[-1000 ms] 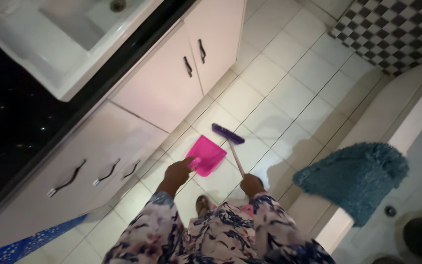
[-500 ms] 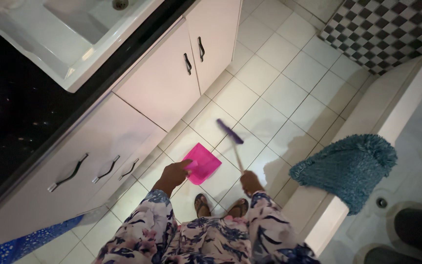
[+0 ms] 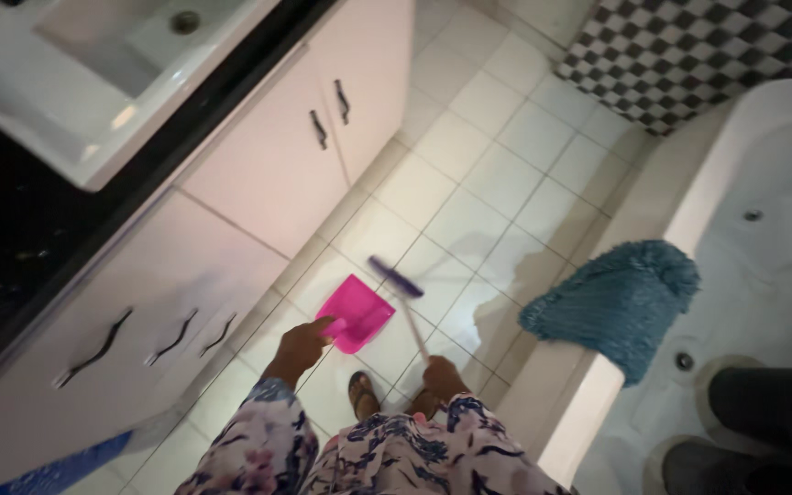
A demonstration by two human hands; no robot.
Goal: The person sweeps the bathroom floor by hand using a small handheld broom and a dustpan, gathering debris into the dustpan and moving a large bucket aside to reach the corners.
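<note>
Down on the white tiled floor (image 3: pixel 469 137), seen from the head camera, the left hand (image 3: pixel 300 346) grips the handle end of a pink dustpan (image 3: pixel 356 313), fingers curled and pressed together around it, the pan reaching out just beyond the fingertips with its mouth turned to the right. Right beside it, the right hand (image 3: pixel 444 376) is wrapped closed round the pale stick of a small brush (image 3: pixel 396 277); the purple brush head sits well ahead of those fingers, just off the far corner of the pan and close to its lip. Whether the bristles touch the tile, I cannot tell. Two sandalled feet (image 3: pixel 362 394) stand right below the knuckles. Away to the left of the left fingers run white cabinets (image 3: pixel 258 174) with dark handles under a black counter and a white sink (image 3: pixel 66 82). Off to the right of the right fingers, a shaggy teal mat (image 3: pixel 621 302) drapes over the white tub edge (image 3: pixel 689 202). To sweep well here, I'd judge the pan's lip wants pressing flat on the tile, with short strokes drawn straight towards it.
</note>
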